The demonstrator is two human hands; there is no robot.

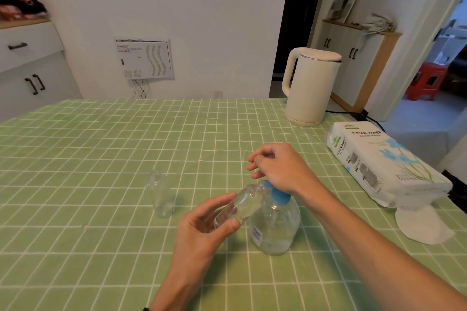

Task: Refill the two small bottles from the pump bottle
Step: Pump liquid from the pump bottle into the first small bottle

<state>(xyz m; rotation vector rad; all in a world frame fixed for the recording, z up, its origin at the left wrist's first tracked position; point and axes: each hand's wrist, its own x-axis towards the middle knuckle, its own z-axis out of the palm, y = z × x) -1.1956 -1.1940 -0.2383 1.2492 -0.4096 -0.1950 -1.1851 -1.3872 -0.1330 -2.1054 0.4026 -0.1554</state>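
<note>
the pump bottle stands upright on the bench, near the front and a little right of centre. it is clear and round-bodied, with a blue pump head and a small label low on its left side. some clear liquid shows low in it, but the exact level is hard to read.

the left hand holds 1 small bottle tilted, its neck up against the pump spout. the thumb is on the near side and the fingers are curled round the far side. this bottle is clear plastic with no cap on it; what is in it i cannot tell.

the right hand rests on top of the pump head with the heel of the palm. its fingers are loosely curled above the bench and grip nothing.

the second small bottle stands upright and uncapped, well to the left of the pump bottle and apart from both hands. it looks empty, or nearly so.

the green checked cloth on the bench lies open to the left and toward the far edge. at the far right corner stands a cream kettle. a pack of tissue paper lies along the right edge, with a loose sheet just in front of it.
</note>
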